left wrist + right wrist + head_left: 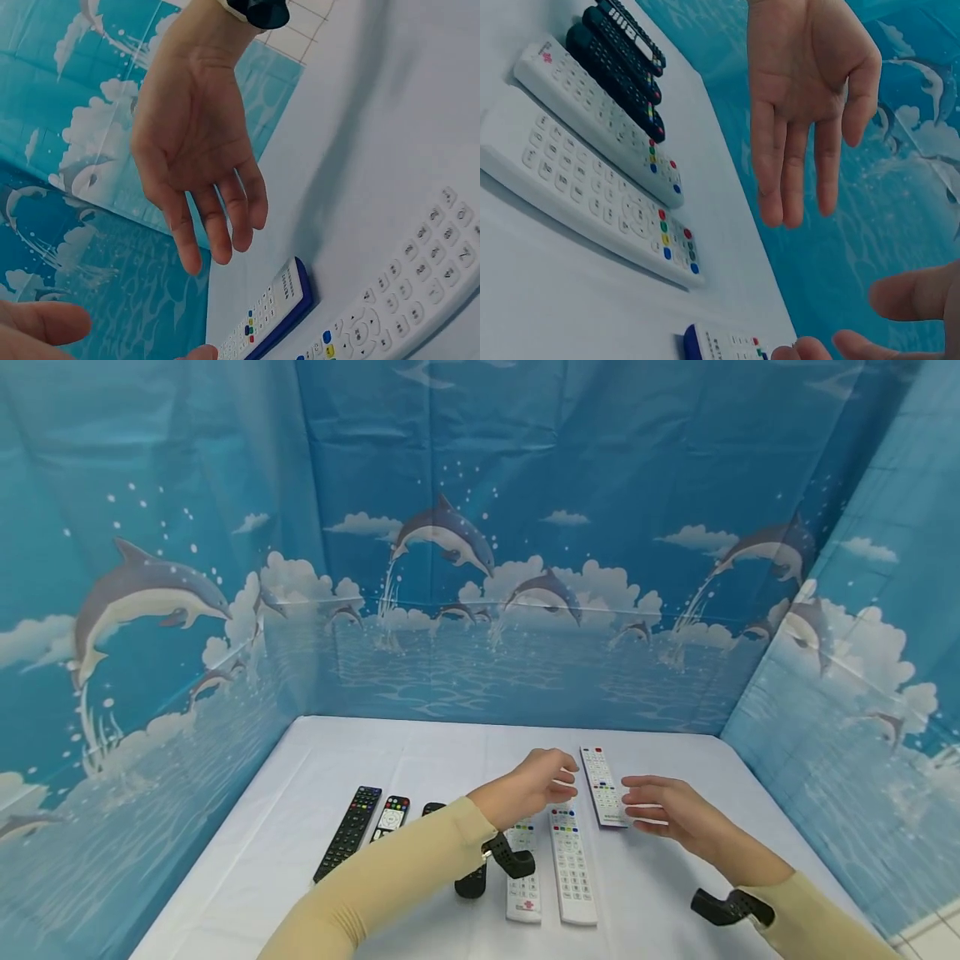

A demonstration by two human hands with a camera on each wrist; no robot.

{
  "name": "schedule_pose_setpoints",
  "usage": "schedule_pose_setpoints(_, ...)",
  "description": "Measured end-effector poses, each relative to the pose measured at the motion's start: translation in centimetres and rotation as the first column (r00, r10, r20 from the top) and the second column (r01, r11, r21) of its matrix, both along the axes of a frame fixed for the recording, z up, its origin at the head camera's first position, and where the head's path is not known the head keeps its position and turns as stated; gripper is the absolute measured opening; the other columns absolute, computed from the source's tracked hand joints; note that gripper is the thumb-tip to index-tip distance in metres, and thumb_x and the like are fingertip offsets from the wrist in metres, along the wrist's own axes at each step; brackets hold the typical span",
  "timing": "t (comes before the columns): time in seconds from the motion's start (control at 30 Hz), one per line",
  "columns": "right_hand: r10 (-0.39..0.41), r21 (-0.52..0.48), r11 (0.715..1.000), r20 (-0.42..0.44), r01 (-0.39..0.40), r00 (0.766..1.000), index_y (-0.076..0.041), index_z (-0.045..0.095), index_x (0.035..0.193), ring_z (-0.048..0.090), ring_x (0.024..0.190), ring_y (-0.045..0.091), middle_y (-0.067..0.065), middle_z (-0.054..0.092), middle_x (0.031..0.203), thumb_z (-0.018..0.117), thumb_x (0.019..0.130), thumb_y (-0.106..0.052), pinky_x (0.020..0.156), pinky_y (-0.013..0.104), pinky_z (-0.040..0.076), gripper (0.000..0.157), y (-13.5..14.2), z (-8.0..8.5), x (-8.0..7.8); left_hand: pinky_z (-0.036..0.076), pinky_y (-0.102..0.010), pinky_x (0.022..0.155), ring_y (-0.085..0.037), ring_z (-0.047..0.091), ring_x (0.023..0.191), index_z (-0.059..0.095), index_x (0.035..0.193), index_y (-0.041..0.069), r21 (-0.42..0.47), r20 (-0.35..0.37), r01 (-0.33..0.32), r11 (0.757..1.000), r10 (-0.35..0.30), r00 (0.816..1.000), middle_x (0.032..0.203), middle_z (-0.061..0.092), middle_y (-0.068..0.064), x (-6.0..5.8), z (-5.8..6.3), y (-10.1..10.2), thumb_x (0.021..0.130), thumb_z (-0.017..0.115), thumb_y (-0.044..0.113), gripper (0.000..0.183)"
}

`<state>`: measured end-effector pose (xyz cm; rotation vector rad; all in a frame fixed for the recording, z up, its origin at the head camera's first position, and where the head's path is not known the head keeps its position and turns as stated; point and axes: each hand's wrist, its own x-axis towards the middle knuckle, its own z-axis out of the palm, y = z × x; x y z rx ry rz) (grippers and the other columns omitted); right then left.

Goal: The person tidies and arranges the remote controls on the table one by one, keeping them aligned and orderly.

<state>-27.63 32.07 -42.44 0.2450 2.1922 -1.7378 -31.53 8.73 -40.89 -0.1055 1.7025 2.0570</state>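
Observation:
A white remote control with a dark blue edge lies toward the back right of the table, between the hands. My left hand hovers on its left, fingers loosely bent and holding nothing. On its right, my right hand is raised with the fingers extended; the left wrist view shows its palm bare. Neither hand appears to touch the remote. Two more white remotes, one with a pink logo and a plain one, lie side by side near the left forearm.
Left of the white remotes lie a long black remote, a black one with a white panel and another black one partly hidden by the left sleeve. A white cloth covers the table. Dolphin-printed curtains enclose its back and sides.

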Motion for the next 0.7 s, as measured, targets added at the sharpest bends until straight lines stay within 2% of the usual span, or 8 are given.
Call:
schedule_pose_setpoints(0.17, -0.031, -0.052, 0.998, 0.031, 0.033, 0.999, 0.004, 0.029, 0.154, 0.047, 0.131, 0.043, 0.03, 0.036, 0.151, 0.054, 0.104, -0.028, 0.099, 0.046, 0.051, 0.064, 1.3, -1.2, -1.7, 0.054, -0.048, 0.093, -0.037, 0.062, 0.096, 0.043, 0.147, 0.001, 0.017, 0.051, -0.084, 0.996, 0.083, 0.995, 0.123, 0.055, -0.029, -1.7, -0.6, 1.2, 0.087, 0.066, 0.007, 0.065)
schedule_pose_setpoints(0.27, -0.057, -0.108, 0.992, 0.064, 0.064, 0.996, 0.004, 0.026, 0.156, 0.045, 0.133, 0.043, 0.031, 0.034, 0.153, 0.051, 0.106, -0.029, 0.103, 0.047, 0.049, 0.065, 1.9, -1.7, -2.8, 0.052, -0.05, 0.096, -0.042, 0.06, 0.104, 0.047, 0.144, 0.002, 0.023, 0.076, -0.118, 0.993, 0.116, 0.99, 0.127, 0.053, -0.031, -2.7, -1.0, 1.9, 0.086, 0.066, 0.008, 0.061)
schedule_pose_setpoints(0.47, -0.109, -0.226, 0.964, 0.15, 0.141, 0.983, 0.0, 0.023, 0.158, 0.041, 0.138, 0.041, 0.031, 0.029, 0.156, 0.049, 0.106, -0.029, 0.111, 0.049, 0.041, 0.065, 2.5, -2.1, -4.9, 0.045, -0.056, 0.104, -0.052, 0.052, 0.118, 0.055, 0.134, -0.002, 0.051, 0.099, -0.146, 0.988, 0.14, 0.985, 0.127, 0.049, -0.035, -3.8, -1.6, 3.0, 0.085, 0.064, 0.008, 0.051)
schedule_pose_setpoints(0.5, -0.114, -0.237, 0.96, 0.157, 0.149, 0.981, -0.001, 0.022, 0.158, 0.04, 0.138, 0.041, 0.032, 0.028, 0.156, 0.049, 0.107, -0.028, 0.111, 0.049, 0.04, 0.064, 2.6, -2.2, -5.2, 0.046, -0.058, 0.102, -0.053, 0.052, 0.116, 0.055, 0.133, -0.003, 0.059, 0.102, -0.157, 0.986, 0.151, 0.983, 0.125, 0.048, -0.036, -4.3, -2.2, 3.5, 0.085, 0.064, 0.009, 0.05)
schedule_pose_setpoints(0.6, -0.11, -0.248, 0.957, 0.172, 0.151, 0.979, 0.0, 0.02, 0.159, 0.039, 0.14, 0.042, 0.033, 0.026, 0.157, 0.047, 0.107, -0.026, 0.111, 0.05, 0.039, 0.064, 2.8, -2.5, -5.7, 0.045, -0.061, 0.101, -0.057, 0.05, 0.115, 0.052, 0.133, -0.008, 0.072, 0.128, -0.161, 0.984, 0.151, 0.98, 0.125, 0.047, -0.038, -4.7, -2.8, 4.2, 0.086, 0.064, 0.009, 0.052)
schedule_pose_setpoints(0.7, -0.081, -0.235, 0.965, 0.17, 0.12, 0.982, 0.002, 0.016, 0.158, 0.035, 0.141, 0.045, 0.035, 0.023, 0.157, 0.045, 0.107, -0.026, 0.111, 0.052, 0.038, 0.065, 3.0, -2.9, -5.7, 0.043, -0.064, 0.101, -0.06, 0.048, 0.117, 0.047, 0.135, -0.012, 0.088, 0.171, -0.176, 0.98, 0.159, 0.972, 0.125, 0.046, -0.04, -5.1, -3.6, 5.1, 0.087, 0.064, 0.009, 0.056)
